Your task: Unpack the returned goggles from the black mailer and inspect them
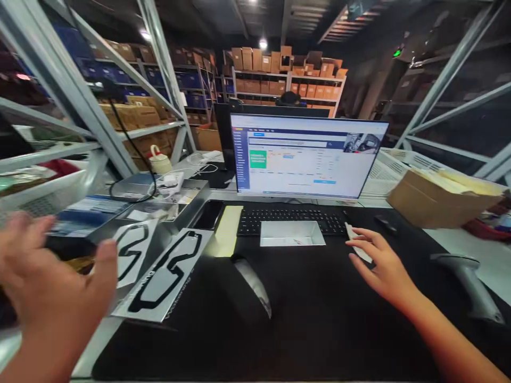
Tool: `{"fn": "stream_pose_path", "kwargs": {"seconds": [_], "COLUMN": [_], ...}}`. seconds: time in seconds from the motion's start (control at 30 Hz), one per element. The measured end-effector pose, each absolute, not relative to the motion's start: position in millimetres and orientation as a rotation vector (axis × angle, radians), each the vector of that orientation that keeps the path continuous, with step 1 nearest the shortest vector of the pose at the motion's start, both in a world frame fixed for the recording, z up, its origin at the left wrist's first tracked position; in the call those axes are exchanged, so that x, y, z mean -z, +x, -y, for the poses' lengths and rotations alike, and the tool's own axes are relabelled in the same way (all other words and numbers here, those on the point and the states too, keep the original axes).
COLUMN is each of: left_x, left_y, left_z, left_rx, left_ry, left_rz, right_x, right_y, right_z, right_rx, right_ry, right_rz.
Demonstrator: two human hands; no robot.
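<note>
My left hand (59, 282), slightly blurred, is raised at the left with fingers spread and nothing visible in it. Beside it lie two flat sheets (171, 274) printed with a black angular outline. Over a narrow white piece (359, 244) at the keyboard's right end, my right hand (379, 260) has its fingers extended and apart; whether they touch it I cannot tell. A curved grey piece with a dark end (253, 284) lies mid-mat. Behind it, a small open white box (293, 234) sits against the keyboard (295, 219).
A lit monitor (307, 159) stands behind the keyboard. A phone (208, 215) and a yellow paper strip (228, 231) lie left of it. On the right are a barcode scanner (469, 284), a dark mouse (386, 224) and a cardboard box (439, 199). Metal frame posts flank the desk.
</note>
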State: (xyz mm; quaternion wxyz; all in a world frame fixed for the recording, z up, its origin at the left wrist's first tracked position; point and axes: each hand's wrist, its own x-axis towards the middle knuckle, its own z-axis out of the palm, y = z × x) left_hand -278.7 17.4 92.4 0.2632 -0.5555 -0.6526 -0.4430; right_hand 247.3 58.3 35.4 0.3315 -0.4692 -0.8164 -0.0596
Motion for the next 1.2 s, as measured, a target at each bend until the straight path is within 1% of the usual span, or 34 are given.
{"fn": "stream_pose_path", "kwargs": {"seconds": [0.1, 0.2, 0.27, 0.33, 0.43, 0.5, 0.57, 0.63, 0.7, 0.8, 0.87, 1.1, 1.13, 1.2], "left_x": [-85.8, -53.9, -33.9, -24.4, -29.3, -35.8, -36.6, -28.3, -12.5, 13.2, 24.7, 38.3, 39.9, 42.5], "left_y": [-199.9, -155.0, -151.9, -162.7, -178.8, -178.8, -169.9, -155.7, -139.5, -116.8, -106.0, -95.2, -94.7, -93.3], "left_z": [-13.0, -9.7, -12.1, -15.8, -17.1, -12.5, -3.3, 9.0, 22.1, 38.4, 45.6, 58.2, 59.3, 60.9], "left_rx": [1.028, 0.690, 0.433, 0.231, 0.078, 0.100, 0.235, 0.458, 0.709, 0.942, 1.004, 1.038, 1.067, 1.117], "left_ry": [-2.046, -2.389, -2.564, -2.684, -2.731, -2.701, -2.628, -2.552, -2.452, -2.332, -2.320, -2.421, -2.394, -2.296], "left_rz": [1.522, 1.301, 1.223, 1.255, 1.351, 1.359, 1.343, 1.290, 1.217, 1.073, 1.028, 0.842, 0.866, 0.979], "right_x": [-28.7, -26.6, -29.0, -33.3, -38.1, -36.4, -30.2, -22.0, -15.6, -14.7, -18.6, -27.5, -26.8, -25.4], "right_y": [238.5, 227.0, 215.8, 199.8, 166.5, 141.6, 119.7, 104.6, 97.1, 94.4, 91.3, 51.3, 47.4, 45.9], "right_z": [-51.8, -52.1, -52.8, -51.2, -42.3, -33.7, -27.1, -26.7, -33.9, -50.8, -59.3, -66.6, -68.7, -74.9], "right_rx": [0.059, 0.000, -0.015, -0.108, -0.465, -0.715, -0.803, -0.724, -0.659, -0.691, -0.635, -0.196, -0.176, -0.298], "right_ry": [-1.232, -1.147, -1.038, -0.905, -0.660, -0.463, -0.351, -0.399, -0.547, -0.743, -0.838, -0.933, -0.966, -0.971], "right_rz": [2.194, 2.304, 2.389, 2.468, 2.496, 2.471, 2.494, 2.561, 2.582, 2.583, 2.652, 2.985, 2.978, 2.889]}}
